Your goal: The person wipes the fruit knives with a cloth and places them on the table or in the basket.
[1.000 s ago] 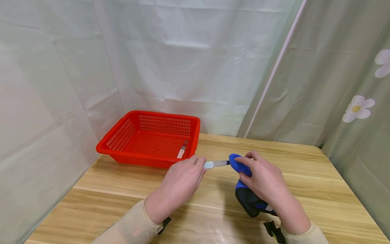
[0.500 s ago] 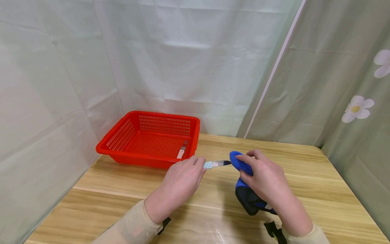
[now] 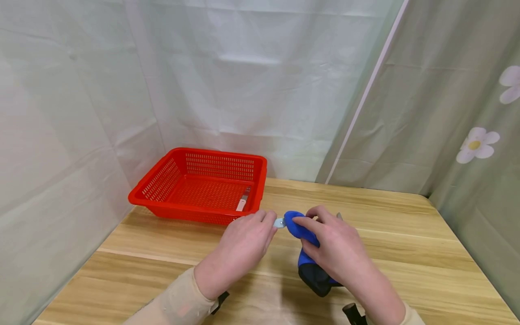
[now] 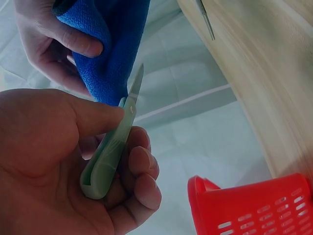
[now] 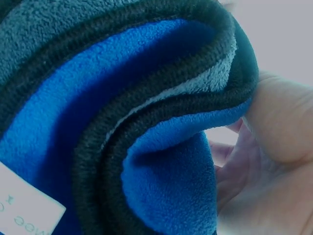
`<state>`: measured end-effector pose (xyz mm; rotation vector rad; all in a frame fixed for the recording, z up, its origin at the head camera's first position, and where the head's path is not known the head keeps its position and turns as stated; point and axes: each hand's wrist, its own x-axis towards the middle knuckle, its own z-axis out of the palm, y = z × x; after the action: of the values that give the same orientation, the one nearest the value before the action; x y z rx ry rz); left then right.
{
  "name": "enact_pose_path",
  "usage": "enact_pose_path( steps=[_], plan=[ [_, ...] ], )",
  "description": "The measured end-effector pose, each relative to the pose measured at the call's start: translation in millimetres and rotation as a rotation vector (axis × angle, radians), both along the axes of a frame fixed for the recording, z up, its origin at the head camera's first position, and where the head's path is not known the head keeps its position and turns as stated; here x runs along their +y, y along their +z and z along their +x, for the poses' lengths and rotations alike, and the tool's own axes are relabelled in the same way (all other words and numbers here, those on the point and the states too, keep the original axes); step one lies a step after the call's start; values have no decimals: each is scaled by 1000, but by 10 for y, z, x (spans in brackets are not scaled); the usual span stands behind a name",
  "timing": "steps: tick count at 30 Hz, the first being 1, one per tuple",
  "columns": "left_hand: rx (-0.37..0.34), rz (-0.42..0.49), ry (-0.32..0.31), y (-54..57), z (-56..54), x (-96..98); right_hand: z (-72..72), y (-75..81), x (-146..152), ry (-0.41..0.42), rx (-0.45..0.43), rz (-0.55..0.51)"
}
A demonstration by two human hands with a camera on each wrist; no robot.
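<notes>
My left hand (image 3: 239,241) grips a folding knife by its pale green handle (image 4: 110,156), the thumb along its side. The knife's blade (image 4: 138,81) is unfolded and points away from the palm. With my right hand (image 3: 335,241) I pinch a folded blue cloth (image 3: 299,225) with dark edging, which lies against the blade close to the handle. In the head view the cloth and fingers hide most of the blade. The cloth's loose part hangs below my right hand, and a white label (image 5: 27,205) shows in the right wrist view.
A red perforated basket (image 3: 203,212) stands at the back left of the wooden table (image 3: 406,234). Inside lies another knife (image 3: 242,202) with a whitish handle. A thin grey metal tip (image 3: 339,216) shows behind my right hand. Pale curtains surround the table.
My right hand has moved left with the cloth, from the blade's tip to near the handle. A grey tip has come into sight behind it. My left hand has hardly moved.
</notes>
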<state>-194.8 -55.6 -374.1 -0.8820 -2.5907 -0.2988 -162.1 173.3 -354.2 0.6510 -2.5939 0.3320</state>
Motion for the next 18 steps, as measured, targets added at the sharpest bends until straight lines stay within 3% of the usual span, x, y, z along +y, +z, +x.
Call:
enact_pose_path(
  steps=[9, 18],
  plan=[
    [25, -17, 7, -14, 19, 11, -17, -17, 0, -10, -38, 11],
    [-26, -24, 14, 15, 20, 20, -42, -18, 52, -18, -36, 3]
  ],
)
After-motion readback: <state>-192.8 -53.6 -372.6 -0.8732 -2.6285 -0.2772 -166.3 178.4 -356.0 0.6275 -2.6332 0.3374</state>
